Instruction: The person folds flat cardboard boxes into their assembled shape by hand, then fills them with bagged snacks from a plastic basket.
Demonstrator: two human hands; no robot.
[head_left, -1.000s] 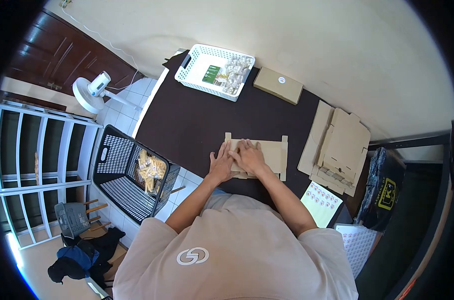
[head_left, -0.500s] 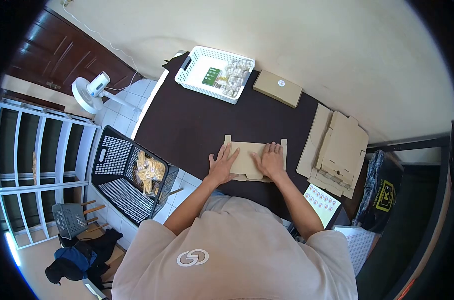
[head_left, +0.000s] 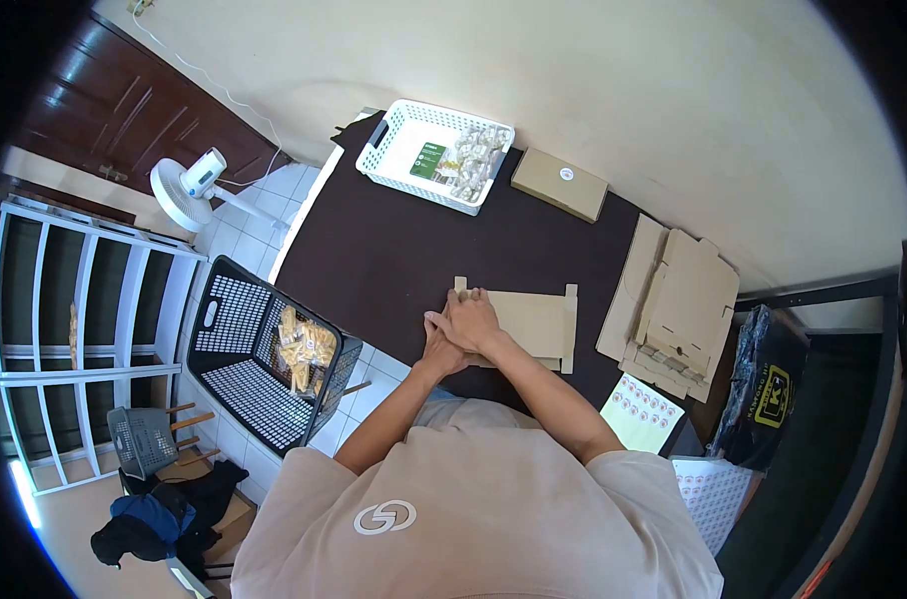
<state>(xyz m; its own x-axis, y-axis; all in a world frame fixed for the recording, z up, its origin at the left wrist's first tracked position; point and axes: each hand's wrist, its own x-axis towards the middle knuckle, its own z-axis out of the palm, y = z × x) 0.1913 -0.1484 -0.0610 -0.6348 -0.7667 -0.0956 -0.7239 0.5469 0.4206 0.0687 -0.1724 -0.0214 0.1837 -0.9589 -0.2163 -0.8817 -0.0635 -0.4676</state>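
A flat piece of brown cardboard [head_left: 528, 317], a partly folded box with narrow tabs at its far corners, lies at the near edge of the dark table. My right hand [head_left: 473, 321] has crossed over to its left end and rests there palm down, fingers stretched forward over the cardboard. Beneath and beside it is my left hand [head_left: 441, 351], close to the left edge of the cardboard. The right hand covers most of the left hand's fingers, so their grip does not show. The right end of the cardboard has no hand on it.
A white basket [head_left: 411, 185] with small wrapped packs and a green card stands at the back, beside a closed brown box [head_left: 560, 184]. Stacked flat boxes [head_left: 685, 298] and a sticker sheet [head_left: 641, 411] lie right. A black crate [head_left: 244, 344] with yellowish packs stands left, below the table.
My right hand has moved left from the right end of the cardboard onto its left end, over my left hand. The left hand's spread fingers are now mostly covered.
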